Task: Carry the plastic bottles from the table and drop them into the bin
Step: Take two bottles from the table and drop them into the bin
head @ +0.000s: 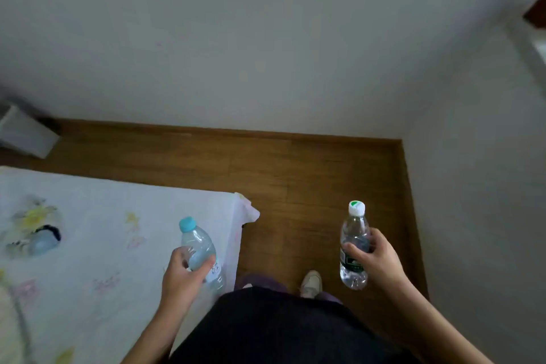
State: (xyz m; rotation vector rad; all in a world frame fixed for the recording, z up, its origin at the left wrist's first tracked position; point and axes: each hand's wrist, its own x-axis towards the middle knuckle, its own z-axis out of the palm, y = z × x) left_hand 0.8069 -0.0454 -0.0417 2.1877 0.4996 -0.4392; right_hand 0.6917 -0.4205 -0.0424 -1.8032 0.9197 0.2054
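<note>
The left hand (184, 272) is wrapped around the middle of a clear bottle with a blue cap (199, 251), fingers curled over its label. That bottle leans a little, cap up and away from the body, and hangs over the near right corner of the worktop (103, 245), which is draped in a pale flowered cloth. Whether its base touches the cloth is hard to tell.

The right hand (373, 257) grips a second clear bottle with a white and green cap (354, 248) at its waist, thumb on one side and fingers around the other. This one stands nearly upright in the air, clear of the worktop, above the wooden floor (310, 174) and just right of a white shoe (310, 283).

Both hands are full, so the pick-up looks done and the carry is what remains. A pale boxy thing (26, 133) sits on the floor at the far left against the wall; it may be the bin, but it is blurred and cut by the edge. If so, it lies well apart, ahead and to the left beyond the worktop, and the left hand is the nearer one. Both bottles have their long axes roughly vertical, caps up, so each needs only a release over the opening.
</note>
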